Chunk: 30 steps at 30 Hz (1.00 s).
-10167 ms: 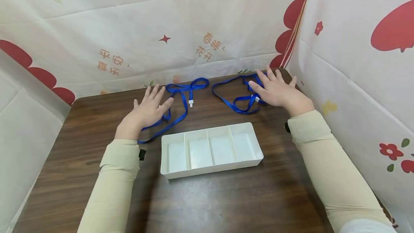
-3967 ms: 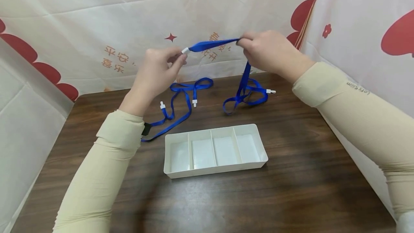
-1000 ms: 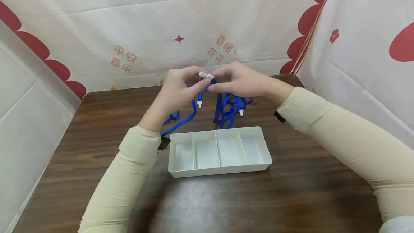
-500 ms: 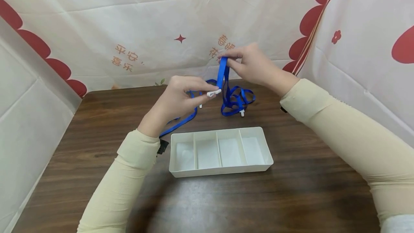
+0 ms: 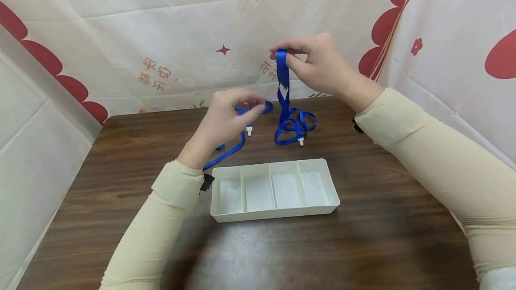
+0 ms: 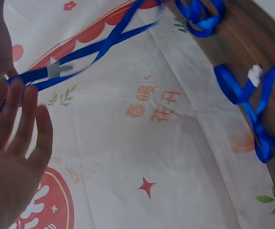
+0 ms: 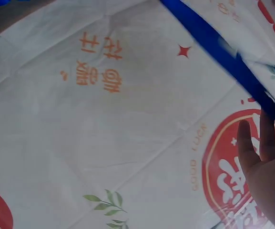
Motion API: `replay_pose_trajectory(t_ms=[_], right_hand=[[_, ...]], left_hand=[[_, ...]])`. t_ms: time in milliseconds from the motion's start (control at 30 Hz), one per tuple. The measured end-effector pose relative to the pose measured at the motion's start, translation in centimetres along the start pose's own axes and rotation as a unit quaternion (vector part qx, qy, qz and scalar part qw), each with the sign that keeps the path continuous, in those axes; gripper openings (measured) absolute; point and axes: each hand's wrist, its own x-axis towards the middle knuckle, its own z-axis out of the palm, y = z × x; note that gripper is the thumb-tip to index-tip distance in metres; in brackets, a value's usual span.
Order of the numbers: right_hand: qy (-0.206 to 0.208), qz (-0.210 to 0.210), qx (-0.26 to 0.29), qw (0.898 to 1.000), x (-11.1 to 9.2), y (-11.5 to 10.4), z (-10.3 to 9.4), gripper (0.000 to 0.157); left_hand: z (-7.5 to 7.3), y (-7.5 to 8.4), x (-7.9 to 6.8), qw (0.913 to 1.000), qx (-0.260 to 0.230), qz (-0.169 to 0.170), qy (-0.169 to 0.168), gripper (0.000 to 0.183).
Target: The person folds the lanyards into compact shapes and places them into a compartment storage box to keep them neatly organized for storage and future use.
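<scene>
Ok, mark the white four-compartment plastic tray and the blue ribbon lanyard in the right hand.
White four-compartment plastic tray (image 5: pixel 278 214), head view, on its front outer wall.
Blue ribbon lanyard (image 5: pixel 283 74), head view, on the hanging upper strap.

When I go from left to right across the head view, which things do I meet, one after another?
Left sleeve, left hand, raised part of the blue strap, nearer white clip, right sleeve. I leave out the tray and the right hand, because they overlap several of these.
</scene>
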Motion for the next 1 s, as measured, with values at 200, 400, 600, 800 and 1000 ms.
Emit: replay_pose_trajectory(t_ms=[200,400,600,800,1000], right_hand=[[0.005,-0.049,-0.002,0.999,-0.3,-0.8,-0.1,0.023],[0.035,-0.083,0.009,0.996,-0.7,-0.6,0.6,0.012],[0.063,-0.190,-0.005,0.980,-0.7,-0.2,0.7,0.008],[0.057,-0.249,-0.072,0.964,-1.3,0.0,0.7,0.017],[0.061,-0.224,-0.062,0.971,-1.4,0.0,0.9,0.015]], left_hand=[[0.5,0.9,1.9,0.9931,-0.071,-0.054,0.077,0.022],[1.4,1.6,2.6,0.9716,-0.187,-0.128,0.069,0.024],[1.4,2.1,2.7,0.9333,-0.307,-0.151,0.109,0.020],[1.0,2.6,2.8,0.9171,-0.348,-0.164,0.106,0.024],[1.3,2.7,2.6,0.9097,-0.373,-0.160,0.088,0.023]])
